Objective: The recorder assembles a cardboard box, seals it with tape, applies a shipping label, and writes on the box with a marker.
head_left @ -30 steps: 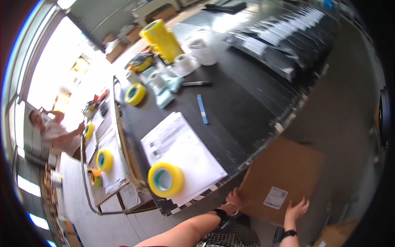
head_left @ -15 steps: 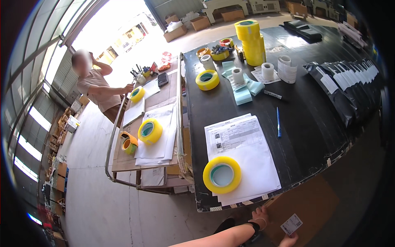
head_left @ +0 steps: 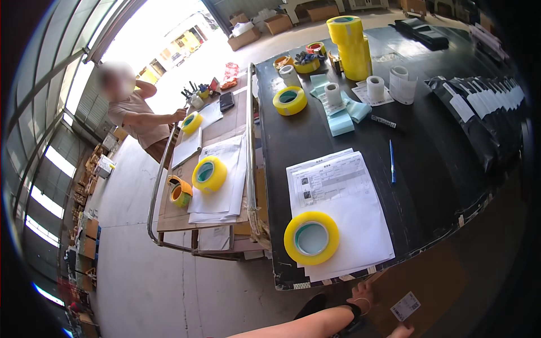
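Below the table's front edge, a brown cardboard box (head_left: pixel 437 281) lies in shade. My left hand (head_left: pixel 362 292) is at the box's left edge, its fingers bent over it. A white printed label (head_left: pixel 406 306) lies flat on the box's face. Just below the label is my right hand (head_left: pixel 402 330), cut off by the frame's lower edge; its visible fingertips are slightly apart at the label's lower edge. On the table above, a yellow tape roll (head_left: pixel 311 238) rests on printed sheets (head_left: pixel 360 217).
The black table (head_left: pixel 417 208) holds a blue pen (head_left: pixel 393 161), a marker (head_left: pixel 383 121), white label rolls (head_left: pixel 376 88), stacked yellow tape (head_left: pixel 355 56) and black mailing bags (head_left: pixel 473 118). On the left, a person (head_left: pixel 141 115) stands by a wooden-topped cart (head_left: pixel 174 217).
The whole view has shifted slightly, with the table sliding right. My right hand sits a little lower against the label. My left hand keeps its place at the box's edge.
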A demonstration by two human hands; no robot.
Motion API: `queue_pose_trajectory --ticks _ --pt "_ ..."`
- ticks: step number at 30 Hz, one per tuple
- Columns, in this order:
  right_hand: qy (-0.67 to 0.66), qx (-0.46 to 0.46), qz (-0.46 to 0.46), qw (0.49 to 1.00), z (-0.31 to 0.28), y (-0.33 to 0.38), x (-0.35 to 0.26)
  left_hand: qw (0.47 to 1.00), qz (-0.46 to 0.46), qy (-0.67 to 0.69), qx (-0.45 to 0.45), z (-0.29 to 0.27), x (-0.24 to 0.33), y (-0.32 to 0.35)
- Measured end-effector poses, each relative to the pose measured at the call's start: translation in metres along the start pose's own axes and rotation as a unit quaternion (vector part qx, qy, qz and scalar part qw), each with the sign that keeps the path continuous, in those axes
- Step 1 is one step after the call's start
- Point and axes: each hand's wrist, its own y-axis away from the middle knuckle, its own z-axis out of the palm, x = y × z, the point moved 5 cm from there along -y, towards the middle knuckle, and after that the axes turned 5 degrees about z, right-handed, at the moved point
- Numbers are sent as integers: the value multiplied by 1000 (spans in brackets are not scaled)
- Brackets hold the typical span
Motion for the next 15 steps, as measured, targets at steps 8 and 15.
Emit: queue_pose_trajectory --ticks 8,15 --pt "-99 -6 80 992 1 -20 36 1000 5 1 -2 -10 8 8" --pt "-77 -8 172 982 0 -10 20 1000 10 9 -5 -5 3 4"
